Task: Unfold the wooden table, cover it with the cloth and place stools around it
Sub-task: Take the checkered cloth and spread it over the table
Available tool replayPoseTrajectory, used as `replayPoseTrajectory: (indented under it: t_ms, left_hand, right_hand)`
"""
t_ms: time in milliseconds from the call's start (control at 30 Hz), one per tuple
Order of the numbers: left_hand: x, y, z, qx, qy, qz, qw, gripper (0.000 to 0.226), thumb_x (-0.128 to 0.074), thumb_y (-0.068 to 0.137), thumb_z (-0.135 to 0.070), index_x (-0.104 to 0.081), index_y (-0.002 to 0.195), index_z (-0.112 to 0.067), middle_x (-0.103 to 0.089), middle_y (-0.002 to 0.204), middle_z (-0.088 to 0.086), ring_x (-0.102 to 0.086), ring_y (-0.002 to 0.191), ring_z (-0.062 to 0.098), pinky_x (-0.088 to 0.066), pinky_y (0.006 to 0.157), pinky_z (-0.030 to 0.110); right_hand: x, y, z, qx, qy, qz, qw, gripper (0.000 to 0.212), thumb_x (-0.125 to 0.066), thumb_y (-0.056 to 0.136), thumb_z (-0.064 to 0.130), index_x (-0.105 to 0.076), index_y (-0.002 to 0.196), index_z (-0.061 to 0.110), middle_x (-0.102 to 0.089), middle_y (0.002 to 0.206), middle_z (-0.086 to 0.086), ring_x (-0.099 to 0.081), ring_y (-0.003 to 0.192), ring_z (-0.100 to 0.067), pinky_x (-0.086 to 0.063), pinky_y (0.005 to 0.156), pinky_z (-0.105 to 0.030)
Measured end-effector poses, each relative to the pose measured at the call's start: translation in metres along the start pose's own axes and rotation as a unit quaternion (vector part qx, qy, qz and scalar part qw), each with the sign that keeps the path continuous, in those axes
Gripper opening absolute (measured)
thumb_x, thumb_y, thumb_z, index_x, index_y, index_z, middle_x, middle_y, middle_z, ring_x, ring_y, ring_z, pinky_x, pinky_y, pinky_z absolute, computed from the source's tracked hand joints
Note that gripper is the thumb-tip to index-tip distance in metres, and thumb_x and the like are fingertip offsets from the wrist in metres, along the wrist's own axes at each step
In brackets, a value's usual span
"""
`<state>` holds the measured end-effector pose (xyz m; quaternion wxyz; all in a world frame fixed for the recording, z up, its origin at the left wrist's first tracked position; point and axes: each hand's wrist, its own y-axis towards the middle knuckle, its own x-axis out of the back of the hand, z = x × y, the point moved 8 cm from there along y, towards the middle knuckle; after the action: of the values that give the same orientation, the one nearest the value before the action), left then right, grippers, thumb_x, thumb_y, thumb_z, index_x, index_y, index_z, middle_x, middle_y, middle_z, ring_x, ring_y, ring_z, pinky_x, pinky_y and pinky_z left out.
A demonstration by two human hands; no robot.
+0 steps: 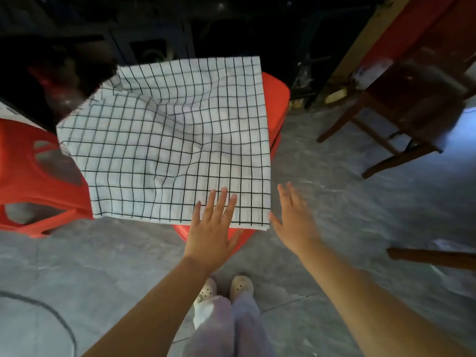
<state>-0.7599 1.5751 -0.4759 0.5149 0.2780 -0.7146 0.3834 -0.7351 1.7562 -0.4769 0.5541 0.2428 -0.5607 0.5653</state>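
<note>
A folded white cloth [167, 140] with a black grid pattern lies on top of a red plastic stool [277, 99], sagging in its middle. A second red plastic stool [28, 171] stands to the left, partly under the cloth's edge. My left hand [211, 233] is flat with fingers spread, its fingertips over the cloth's near edge. Just right of the cloth's near right corner my right hand [291, 217] hovers open and holds nothing. No unfolded wooden table is in view.
A dark wooden chair [401, 109] stands at the right on the grey tiled floor [347, 202]. A brown wooden piece [432, 257] juts in from the right edge. Dark furniture fills the back. My feet in pale shoes [224, 289] are below the stool.
</note>
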Motion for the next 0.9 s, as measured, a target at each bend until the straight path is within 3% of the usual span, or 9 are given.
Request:
replayPoseTrajectory:
  t_ms: [167,333,467,633,733,900]
  left_hand:
    - [-0.074,0.046,0.007,-0.009,0.008,0.051,0.999,0.07,-0.021,0.09,-0.055,-0.03,0.149,-0.017,-0.024,0.156,0.009,-0.023,0.143,0.028,-0.025,0.112,0.053]
    - [-0.142,0.067,0.022,-0.01,0.024,0.121,0.992,0.077,0.005,0.082,-0.058,0.007,0.151,-0.024,0.009,0.16,0.003,0.01,0.146,0.025,0.0,0.117,0.049]
    - [-0.176,0.069,0.033,-0.011,0.033,0.152,0.988,0.069,-0.016,0.096,-0.054,0.013,0.15,-0.023,0.019,0.158,0.003,0.015,0.145,0.025,-0.004,0.117,0.051]
    - [-0.182,0.066,0.041,-0.022,0.055,0.13,0.99,0.07,-0.011,0.091,-0.054,0.013,0.15,-0.024,0.019,0.158,0.002,0.012,0.146,0.025,-0.01,0.116,0.052]
    - [-0.181,0.067,0.044,-0.022,0.053,0.126,0.99,0.07,-0.008,0.09,-0.054,0.012,0.15,-0.024,0.019,0.158,0.002,0.011,0.146,0.024,-0.01,0.115,0.053]
    - [-0.181,0.066,0.047,-0.023,0.056,0.122,0.991,0.069,-0.011,0.092,-0.054,0.012,0.15,-0.025,0.019,0.158,0.001,0.012,0.146,0.023,-0.01,0.116,0.052]
  right_hand:
    - [-0.065,0.049,-0.022,-0.01,0.023,0.029,0.999,0.069,-0.047,0.095,0.037,-0.01,0.151,0.021,-0.003,0.16,-0.006,-0.01,0.145,-0.027,-0.022,0.114,-0.041]
    - [-0.121,0.078,-0.049,-0.052,0.103,0.057,0.992,0.066,-0.048,0.096,0.033,-0.013,0.151,0.023,-0.012,0.158,-0.004,-0.02,0.143,-0.023,-0.031,0.108,-0.039]
    - [-0.144,0.086,-0.062,-0.08,0.163,0.054,0.982,0.062,-0.048,0.096,0.028,-0.018,0.15,0.026,-0.026,0.148,-0.002,-0.044,0.127,-0.02,-0.042,0.096,-0.034]
    - [-0.149,0.087,-0.065,-0.093,0.225,0.023,0.97,0.056,-0.046,0.096,0.018,-0.026,0.147,0.031,-0.037,0.142,0.0,-0.054,0.113,-0.016,-0.048,0.091,-0.032]
    - [-0.148,0.086,-0.063,-0.089,0.228,0.009,0.97,0.06,-0.047,0.095,0.014,-0.026,0.147,0.033,-0.041,0.137,0.001,-0.058,0.098,-0.013,-0.05,0.08,-0.028]
    - [-0.152,0.088,-0.062,-0.113,0.305,0.023,0.945,0.068,-0.055,0.09,0.023,-0.021,0.147,0.034,-0.045,0.137,0.008,-0.059,0.11,-0.013,-0.051,0.092,-0.04]
